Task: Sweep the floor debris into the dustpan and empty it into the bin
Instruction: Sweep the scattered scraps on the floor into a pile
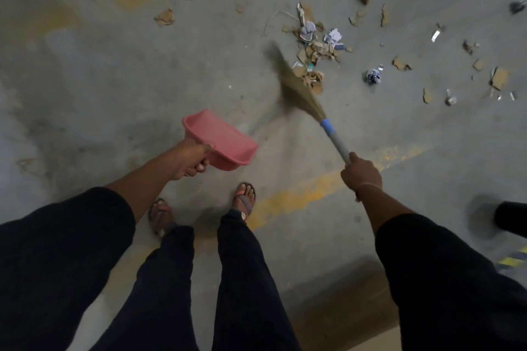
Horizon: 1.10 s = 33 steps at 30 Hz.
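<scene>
Sweeping looks underway: right hand (361,172) grips the grass broom (296,91) at the debris pile (313,48), left hand (191,161) holds the empty pink dustpan (221,141) aloft; next, lower it floorward.

Dim grey concrete floor (114,88), yellow stripes (299,194)

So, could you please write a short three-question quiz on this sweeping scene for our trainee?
1. True or false: the pink dustpan rests flat on the floor.
2. Which hand grips the broom?
A. left hand
B. right hand
3. Fill in: the broom's bristles are beside a pile of ____ and paper scraps.

Key: 1 false, it is held up, empty; 2 B; 3 cardboard.
</scene>
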Each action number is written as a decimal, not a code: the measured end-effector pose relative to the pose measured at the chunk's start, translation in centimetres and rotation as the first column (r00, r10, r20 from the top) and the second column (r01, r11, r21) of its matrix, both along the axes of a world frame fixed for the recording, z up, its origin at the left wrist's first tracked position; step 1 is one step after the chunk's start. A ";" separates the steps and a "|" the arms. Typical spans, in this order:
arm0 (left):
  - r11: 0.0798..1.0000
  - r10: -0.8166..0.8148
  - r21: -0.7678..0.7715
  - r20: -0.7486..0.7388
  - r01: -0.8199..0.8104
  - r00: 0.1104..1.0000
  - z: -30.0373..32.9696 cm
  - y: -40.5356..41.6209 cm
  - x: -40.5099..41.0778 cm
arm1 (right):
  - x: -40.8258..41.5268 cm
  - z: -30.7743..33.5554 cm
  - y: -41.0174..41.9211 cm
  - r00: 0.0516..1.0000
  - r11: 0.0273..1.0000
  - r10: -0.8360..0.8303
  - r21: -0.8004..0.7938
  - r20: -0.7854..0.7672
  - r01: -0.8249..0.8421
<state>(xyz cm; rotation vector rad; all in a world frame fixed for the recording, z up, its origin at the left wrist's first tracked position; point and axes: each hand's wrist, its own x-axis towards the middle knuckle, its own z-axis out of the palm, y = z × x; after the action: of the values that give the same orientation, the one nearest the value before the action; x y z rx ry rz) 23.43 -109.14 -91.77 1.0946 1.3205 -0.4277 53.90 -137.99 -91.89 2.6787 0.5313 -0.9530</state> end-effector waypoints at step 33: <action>0.986 0.170 0.000 0.020 -0.170 0.985 0.0 20.0 -7.4 | -16.9 -3.5 28.3 0.986 0.947 -0.048 0.308 -0.158 0.096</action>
<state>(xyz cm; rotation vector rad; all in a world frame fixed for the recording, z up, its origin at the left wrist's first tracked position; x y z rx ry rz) 16.07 -89.15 -91.78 0.9762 1.3837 -0.2883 36.97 -109.70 -95.39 2.9403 0.6720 -1.1862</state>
